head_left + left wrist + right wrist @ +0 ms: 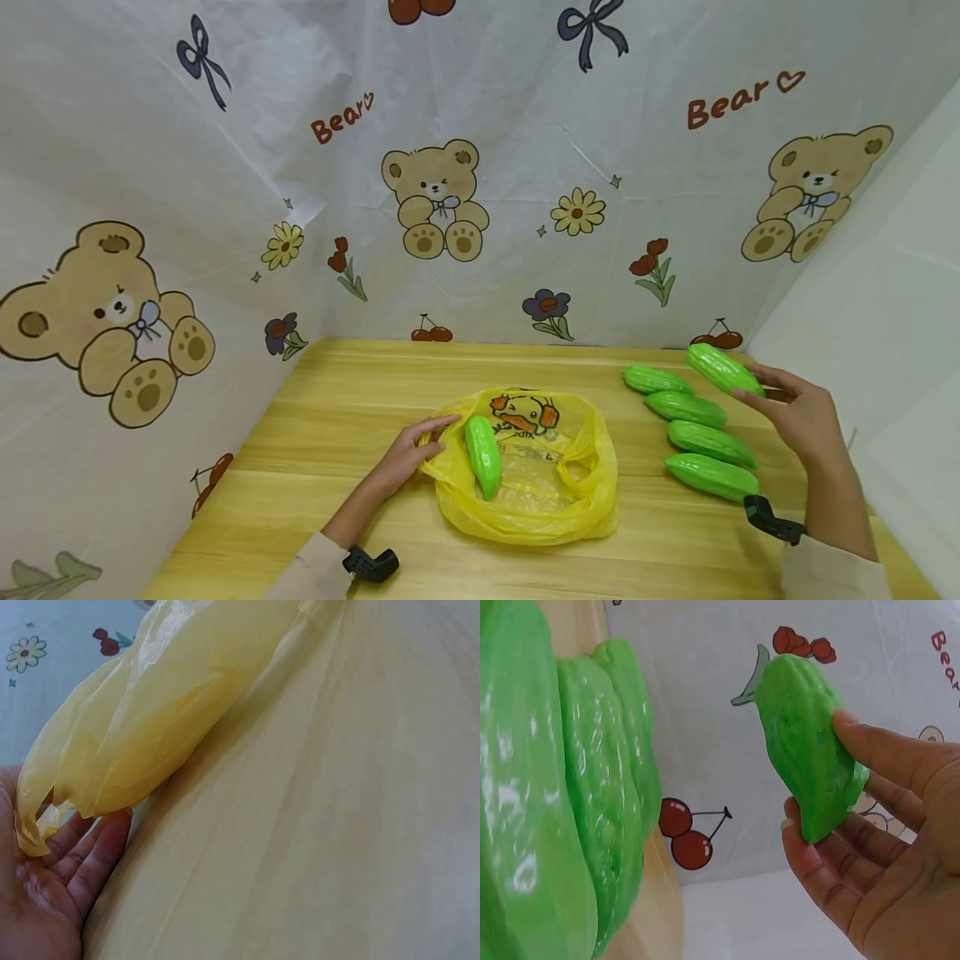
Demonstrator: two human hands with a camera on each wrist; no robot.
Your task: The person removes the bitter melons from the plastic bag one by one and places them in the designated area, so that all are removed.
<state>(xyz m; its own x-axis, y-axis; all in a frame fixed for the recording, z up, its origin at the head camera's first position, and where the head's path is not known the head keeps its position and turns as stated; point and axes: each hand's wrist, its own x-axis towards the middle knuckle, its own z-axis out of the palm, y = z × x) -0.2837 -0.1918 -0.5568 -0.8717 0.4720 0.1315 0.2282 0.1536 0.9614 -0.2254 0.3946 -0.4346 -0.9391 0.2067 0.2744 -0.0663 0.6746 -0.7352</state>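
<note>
A yellow plastic bag (517,525) with a duck print lies mouth-up on the table, one green bitter melon (483,457) inside it at the left. My left hand (411,454) holds the bag's left rim; in the left wrist view a loop of the plastic hangs between thumb and fingers. Over at the right, my right hand (798,412) pinches another bitter melon (802,742) between thumb and fingers, raised off the table. Below it, several glossy bitter melons (711,477) lie in a slanting row, seen close up in the right wrist view (604,795).
The wooden table (315,417) ends at a printed white cloth (525,108) at the back and left. A plain white panel (885,333) stands along the right side, close to my right hand.
</note>
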